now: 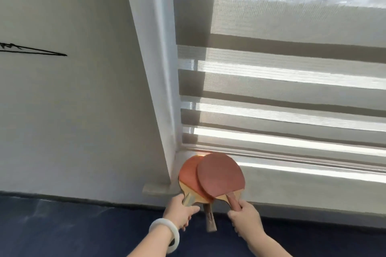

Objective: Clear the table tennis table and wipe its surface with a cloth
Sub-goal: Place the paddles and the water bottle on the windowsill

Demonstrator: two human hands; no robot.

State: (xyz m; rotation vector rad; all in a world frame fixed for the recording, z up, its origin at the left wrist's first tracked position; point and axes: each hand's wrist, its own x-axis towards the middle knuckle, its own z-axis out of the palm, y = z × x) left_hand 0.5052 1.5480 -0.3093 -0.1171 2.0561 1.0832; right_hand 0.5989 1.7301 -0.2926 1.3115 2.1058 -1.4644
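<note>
2 table tennis paddles are held up at the left end of the window sill (302,175), their blades overlapping in the corner where the sill meets the wall (73,110). The orange paddle (188,175) lies behind and to the left, and the dull-red paddle (221,175) lies across its right half, covering part of its rubber. Whether either blade rests on the sill or only hangs in front of it cannot be told. Both of the person's hands are busy, 1 on each paddle. The left hand (181,212) curls its fingers round the lower left edge of the orange paddle's blade, near the neck, with the thumb laid across the bare wood; that paddle's wooden handle hangs free, pointing down between the 2 hands. The right hand (244,219) grips the reddish handle of the dull-red paddle, fingers wrapped round its end. 1 white bangle (165,230) sits on the left wrist. Below the hands a dark blue surface (62,229) runs across the bottom of the view, up to the foot of the wall. Above the sill 1 blind (292,73) of alternating sheer and opaque bands covers the window, with light coming through the sheer bands. On the wall at far left is 1 thin black line mark (41,53).
</note>
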